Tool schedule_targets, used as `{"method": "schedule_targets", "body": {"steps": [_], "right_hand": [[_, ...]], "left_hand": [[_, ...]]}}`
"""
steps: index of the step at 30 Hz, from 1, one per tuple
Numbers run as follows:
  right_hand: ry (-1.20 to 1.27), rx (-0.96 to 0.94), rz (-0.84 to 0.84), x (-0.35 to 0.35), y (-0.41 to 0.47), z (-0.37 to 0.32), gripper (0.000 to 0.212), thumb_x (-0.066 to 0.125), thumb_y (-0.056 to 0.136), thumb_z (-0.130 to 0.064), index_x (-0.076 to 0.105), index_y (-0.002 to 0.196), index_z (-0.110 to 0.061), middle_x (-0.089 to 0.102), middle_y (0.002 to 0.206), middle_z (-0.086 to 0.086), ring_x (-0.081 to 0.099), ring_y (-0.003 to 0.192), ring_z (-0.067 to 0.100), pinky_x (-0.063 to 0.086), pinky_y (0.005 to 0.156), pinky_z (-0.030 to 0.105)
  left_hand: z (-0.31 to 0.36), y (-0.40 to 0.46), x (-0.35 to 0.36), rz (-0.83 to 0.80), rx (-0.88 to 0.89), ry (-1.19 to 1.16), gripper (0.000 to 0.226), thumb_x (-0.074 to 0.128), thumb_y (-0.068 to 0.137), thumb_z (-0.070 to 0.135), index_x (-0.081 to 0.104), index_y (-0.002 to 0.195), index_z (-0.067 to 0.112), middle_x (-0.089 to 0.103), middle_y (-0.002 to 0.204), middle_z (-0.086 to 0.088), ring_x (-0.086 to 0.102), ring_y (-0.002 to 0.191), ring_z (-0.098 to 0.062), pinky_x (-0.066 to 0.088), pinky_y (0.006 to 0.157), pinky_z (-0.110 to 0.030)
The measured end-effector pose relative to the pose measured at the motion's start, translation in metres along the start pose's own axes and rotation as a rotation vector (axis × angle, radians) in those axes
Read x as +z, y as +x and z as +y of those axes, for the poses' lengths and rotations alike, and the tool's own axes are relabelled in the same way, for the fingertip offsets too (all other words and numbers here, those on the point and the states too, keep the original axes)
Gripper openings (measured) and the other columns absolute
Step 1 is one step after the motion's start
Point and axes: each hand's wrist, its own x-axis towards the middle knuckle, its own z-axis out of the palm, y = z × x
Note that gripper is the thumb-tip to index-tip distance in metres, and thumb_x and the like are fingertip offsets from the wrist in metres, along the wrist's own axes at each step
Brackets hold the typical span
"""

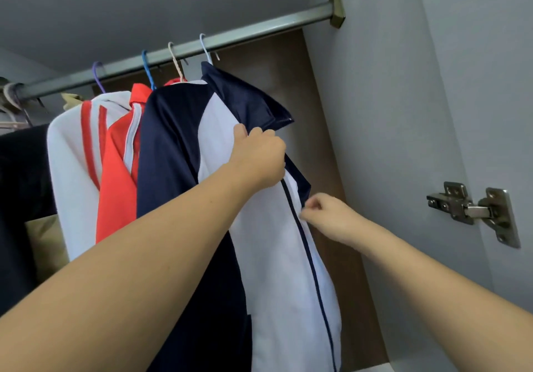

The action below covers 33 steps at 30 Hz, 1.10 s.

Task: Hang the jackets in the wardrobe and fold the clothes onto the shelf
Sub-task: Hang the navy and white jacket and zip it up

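A navy and white jacket [277,256] hangs on a pale blue hanger [205,48] from the metal wardrobe rail [259,27], rightmost in the row. My left hand [259,158] grips the jacket's front just under the navy collar [251,103]. My right hand [328,216] pinches the dark zipper line [311,262] lower down at the jacket's right edge. To the left hang a red and white jacket [118,175] on a blue hanger [147,68] and a white jacket with red stripes [72,169] on a purple hanger [98,76].
The grey wardrobe side wall [389,112] stands right of the jackets, with a metal door hinge [473,207] and the open door [513,83]. The brown back panel [311,106] shows behind. Dark clothing [20,184] hangs at far left.
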Motion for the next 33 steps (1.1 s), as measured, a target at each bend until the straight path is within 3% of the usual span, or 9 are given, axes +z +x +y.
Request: {"method": "schedule_targets", "body": {"steps": [2,6,12,15,18,22,27,31,33], "right_hand": [[-0.007,-0.089,0.053,-0.001,0.011,-0.020,0.031,0.060,0.087,-0.053,0.049,0.091,-0.024,0.055,0.085,-0.007,0.053,0.074,0.012,0.037,0.059,0.026],[-0.223,-0.112,0.126,0.006,0.024,-0.037,0.039,0.059,0.093,-0.033,0.041,0.062,-0.017,0.044,0.059,-0.002,0.043,0.051,0.017,0.030,0.049,0.027],[-0.227,0.066,-0.155,-0.004,0.033,-0.055,0.029,0.063,0.086,-0.029,0.046,0.069,-0.013,0.052,0.062,0.003,0.047,0.054,0.019,0.036,0.052,0.025],[-0.035,-0.052,-0.013,-0.015,0.051,-0.084,0.036,0.063,0.087,-0.040,0.045,0.072,-0.013,0.048,0.065,0.004,0.046,0.061,0.021,0.036,0.060,0.030],[0.024,-0.150,0.149,-0.016,0.066,-0.100,0.038,0.061,0.093,-0.027,0.039,0.066,-0.014,0.044,0.063,0.003,0.046,0.064,0.024,0.038,0.064,0.032],[-0.106,-0.114,0.126,-0.009,0.076,-0.100,0.040,0.058,0.087,-0.016,0.028,0.061,-0.017,0.033,0.058,0.001,0.036,0.060,0.022,0.030,0.060,0.031],[-0.225,-0.101,0.094,-0.006,0.084,-0.107,0.034,0.055,0.087,-0.016,0.033,0.061,-0.015,0.038,0.059,0.000,0.035,0.055,0.021,0.028,0.053,0.028],[-0.135,-0.105,0.013,0.005,0.085,-0.094,0.025,0.050,0.096,-0.031,0.049,0.078,-0.012,0.054,0.078,0.000,0.047,0.066,0.019,0.037,0.060,0.030],[-0.098,-0.094,0.013,0.001,0.087,-0.085,0.033,0.049,0.098,-0.040,0.056,0.118,-0.015,0.060,0.114,0.001,0.056,0.091,0.019,0.043,0.074,0.031]], "left_hand": [[0.001,0.009,-0.004,0.027,0.028,0.003,0.016,0.048,0.094,0.023,0.064,0.094,0.024,0.048,0.095,0.002,0.037,0.088,-0.023,0.024,0.089,-0.043],[-0.006,0.029,-0.013,0.139,0.022,0.098,0.010,0.054,0.090,0.023,0.064,0.092,0.022,0.045,0.091,0.000,0.033,0.087,-0.025,0.024,0.092,-0.047],[-0.042,0.057,-0.020,0.265,-0.128,0.162,0.006,0.058,0.088,0.019,0.061,0.093,0.018,0.037,0.093,-0.004,0.041,0.096,-0.028,0.026,0.099,-0.049],[-0.040,0.066,-0.016,0.218,-0.011,0.129,0.008,0.056,0.088,0.018,0.062,0.093,0.019,0.036,0.092,-0.001,0.040,0.096,-0.028,0.026,0.096,-0.048],[-0.044,0.075,-0.024,0.260,0.040,0.204,0.012,0.057,0.087,0.020,0.064,0.097,0.017,0.038,0.095,-0.002,0.042,0.105,-0.029,0.024,0.102,-0.051],[-0.071,0.090,-0.045,0.381,-0.180,0.241,0.022,0.051,0.087,0.014,0.063,0.104,0.009,0.052,0.115,-0.012,0.041,0.115,-0.036,0.025,0.106,-0.055],[-0.083,0.095,-0.036,0.234,-0.328,0.166,0.024,0.052,0.089,0.014,0.059,0.111,0.007,0.049,0.126,-0.015,0.045,0.116,-0.035,0.031,0.099,-0.045],[-0.092,0.094,-0.023,0.150,-0.221,0.148,0.027,0.049,0.094,0.020,0.054,0.118,0.009,0.051,0.123,-0.013,0.047,0.112,-0.032,0.032,0.090,-0.040],[-0.100,0.091,-0.018,0.127,-0.206,0.190,0.028,0.048,0.094,0.022,0.054,0.119,0.011,0.053,0.123,-0.011,0.047,0.113,-0.032,0.031,0.092,-0.042]]}}
